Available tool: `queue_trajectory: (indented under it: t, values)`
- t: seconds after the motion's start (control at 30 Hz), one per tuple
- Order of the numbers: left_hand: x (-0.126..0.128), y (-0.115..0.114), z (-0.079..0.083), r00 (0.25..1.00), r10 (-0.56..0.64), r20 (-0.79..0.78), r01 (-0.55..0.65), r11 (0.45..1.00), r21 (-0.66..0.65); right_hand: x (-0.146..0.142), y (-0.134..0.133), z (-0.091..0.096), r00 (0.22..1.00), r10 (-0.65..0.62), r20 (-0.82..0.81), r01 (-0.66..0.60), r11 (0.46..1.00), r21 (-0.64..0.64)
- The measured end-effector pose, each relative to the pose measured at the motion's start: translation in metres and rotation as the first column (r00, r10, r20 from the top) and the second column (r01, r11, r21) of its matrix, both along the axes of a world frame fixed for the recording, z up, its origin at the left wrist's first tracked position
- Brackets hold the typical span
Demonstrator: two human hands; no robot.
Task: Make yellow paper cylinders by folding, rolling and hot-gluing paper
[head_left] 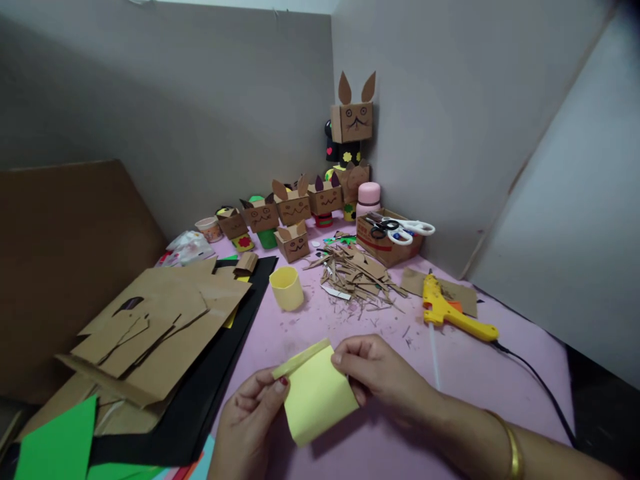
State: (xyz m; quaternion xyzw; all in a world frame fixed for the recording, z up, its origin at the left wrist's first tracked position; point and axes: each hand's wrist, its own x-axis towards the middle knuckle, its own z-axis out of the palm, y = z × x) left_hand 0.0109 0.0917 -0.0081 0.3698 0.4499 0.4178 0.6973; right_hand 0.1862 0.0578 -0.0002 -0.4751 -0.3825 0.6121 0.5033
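Observation:
Both of my hands hold a yellow paper sheet [315, 397] low over the pink table [480, 373]. My left hand [250, 420] pinches its left edge with thumb and fingers closed. At the sheet's upper right corner, my right hand [377, 373] grips it with curled fingers; a gold bangle [513, 450] sits on that wrist. The sheet's top edge is folded or curled over. A rolled yellow paper cylinder [287, 287] stands upright on the table beyond the sheet.
A yellow glue gun [450, 313] with a black cord lies at right. Cardboard scraps [357, 273] are piled mid-table. Brown card sheets [160, 327] on black paper lie left. Box-headed cardboard animals [293, 210] and a box with scissors [395, 233] stand at the back.

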Motion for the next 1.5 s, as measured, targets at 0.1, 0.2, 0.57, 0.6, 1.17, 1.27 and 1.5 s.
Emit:
queue_trajectory:
  t: [0.1, 0.2, 0.57, 0.6, 1.17, 1.27, 1.5]
  values:
    - [0.001, 0.000, 0.002, 1.000, 0.001, -0.009, -0.001, 1.000, -0.004, 0.001, 0.000, 0.000, 1.000, 0.005, -0.026, -0.005, 1.000, -0.018]
    - [0.001, 0.000, 0.004, 1.000, -0.011, -0.002, 0.011, 1.000, -0.011, 0.002, 0.001, -0.002, 0.998, 0.017, -0.062, -0.019, 0.999, -0.030]
    - [-0.003, 0.001, 0.003, 0.999, -0.038, -0.025, 0.038, 0.999, 0.010, 0.004, 0.001, -0.003, 0.995, 0.018, -0.096, -0.024, 0.998, -0.061]
    - [-0.004, 0.001, 0.003, 0.999, -0.042, -0.028, 0.042, 0.999, 0.010, 0.005, 0.001, -0.003, 0.994, 0.024, -0.104, -0.031, 0.997, -0.069]
    - [-0.015, 0.008, 0.001, 0.975, -0.136, -0.177, 0.159, 0.979, 0.125, 0.015, 0.006, -0.004, 0.939, 0.079, -0.335, -0.153, 0.967, -0.202]
    - [-0.016, 0.009, 0.000, 0.968, -0.147, -0.203, 0.177, 0.975, 0.137, 0.015, 0.006, -0.004, 0.934, 0.092, -0.344, -0.169, 0.965, -0.201]
    - [-0.015, 0.009, 0.002, 0.957, -0.143, -0.254, 0.194, 0.963, 0.189, 0.017, 0.009, -0.009, 0.905, 0.118, -0.409, -0.210, 0.959, -0.188]
